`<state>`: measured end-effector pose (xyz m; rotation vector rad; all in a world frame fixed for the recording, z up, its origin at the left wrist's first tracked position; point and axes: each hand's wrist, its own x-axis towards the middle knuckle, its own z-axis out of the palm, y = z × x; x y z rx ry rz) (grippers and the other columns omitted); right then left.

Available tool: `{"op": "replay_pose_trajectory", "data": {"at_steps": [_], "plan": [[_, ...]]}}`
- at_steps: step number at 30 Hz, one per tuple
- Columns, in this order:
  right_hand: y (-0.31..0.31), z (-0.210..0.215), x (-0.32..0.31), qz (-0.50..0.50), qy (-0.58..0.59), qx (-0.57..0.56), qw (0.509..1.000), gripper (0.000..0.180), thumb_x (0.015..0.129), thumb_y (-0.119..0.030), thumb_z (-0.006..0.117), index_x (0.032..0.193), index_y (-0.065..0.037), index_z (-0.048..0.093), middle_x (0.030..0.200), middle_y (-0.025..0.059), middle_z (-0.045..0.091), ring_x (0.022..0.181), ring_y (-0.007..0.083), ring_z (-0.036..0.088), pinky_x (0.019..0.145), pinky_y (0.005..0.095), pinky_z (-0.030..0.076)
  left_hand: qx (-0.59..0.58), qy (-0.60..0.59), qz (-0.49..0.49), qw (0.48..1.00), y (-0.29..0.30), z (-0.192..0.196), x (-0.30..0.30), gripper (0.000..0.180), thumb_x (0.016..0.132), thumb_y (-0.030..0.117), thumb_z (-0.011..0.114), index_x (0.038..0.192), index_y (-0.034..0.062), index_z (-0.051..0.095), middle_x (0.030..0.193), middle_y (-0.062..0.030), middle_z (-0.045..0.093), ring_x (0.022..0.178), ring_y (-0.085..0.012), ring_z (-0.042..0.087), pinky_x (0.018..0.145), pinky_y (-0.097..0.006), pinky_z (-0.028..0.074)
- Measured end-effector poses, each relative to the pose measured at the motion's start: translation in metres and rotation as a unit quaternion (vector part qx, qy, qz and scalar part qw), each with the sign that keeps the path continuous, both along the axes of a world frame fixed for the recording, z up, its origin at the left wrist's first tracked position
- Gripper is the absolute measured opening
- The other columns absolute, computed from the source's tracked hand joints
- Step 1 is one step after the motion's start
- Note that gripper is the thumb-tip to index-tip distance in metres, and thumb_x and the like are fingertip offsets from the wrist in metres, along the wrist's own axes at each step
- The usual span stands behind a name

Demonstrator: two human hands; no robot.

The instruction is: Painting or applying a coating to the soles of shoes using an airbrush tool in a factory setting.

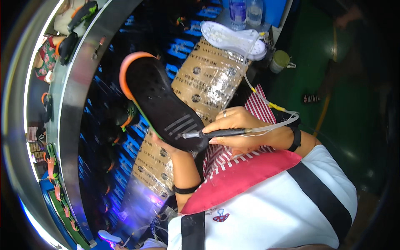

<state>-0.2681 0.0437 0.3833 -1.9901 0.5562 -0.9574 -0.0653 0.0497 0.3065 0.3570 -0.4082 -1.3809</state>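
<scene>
My left hand (163, 144) grips the heel end of a black shoe sole (156, 93) from its left edge, fingers mostly hidden underneath. The sole is tilted, toe end pointing up and left, with an orange rim at the toe, a green side edge and grey stripes at the heel. In my right hand (241, 124) is a black pen-shaped tool (225, 133), fingers closed around it. Its metal tip lies at the heel stripes; whether it touches is hard to tell. A pale cable and tube run from the tool's back end past my right wrist.
Tape-covered cardboard (200, 81) lies beneath the sole. Beyond it are a white sole-shaped tray (227, 39), bottles (238, 14) and a green cup (279, 61). A dark belt with blue patches (183, 50) carries shoe parts. Shoes (66, 48) and another person (47, 60) are at left.
</scene>
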Motion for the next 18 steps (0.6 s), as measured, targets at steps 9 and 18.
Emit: {"op": "replay_pose_trajectory", "data": {"at_steps": [9, 18], "plan": [[-0.008, -0.017, -0.004, -0.082, -0.027, 0.117, 0.989, 0.022, 0.071, -0.015, 0.069, 0.087, 0.000, 0.065, 0.075, 0.0142, 0.065, 0.065, 0.0214, 0.062, 0.059, 0.0296, 0.047, 0.184, -0.028, -0.075, 0.980, 0.027, -0.007, -0.011, 0.062, 0.077, 0.052, 0.045, 0.122, 0.0099, 0.048, 0.115, -0.0106, 0.055, 0.100, -0.0282, 0.055, 0.088, -0.042, 0.043], [-0.015, -0.005, -0.019, -0.072, -0.062, -0.097, 0.991, 0.021, 0.070, -0.013, 0.069, 0.089, -0.003, 0.065, 0.070, 0.0123, 0.062, 0.060, 0.0258, 0.060, 0.056, 0.0326, 0.046, 0.107, -0.042, -0.051, 0.992, 0.001, 0.025, -0.026, 0.056, 0.080, 0.046, 0.045, 0.120, 0.0072, 0.049, 0.116, -0.0112, 0.056, 0.102, -0.0282, 0.055, 0.090, -0.043, 0.042]]}}
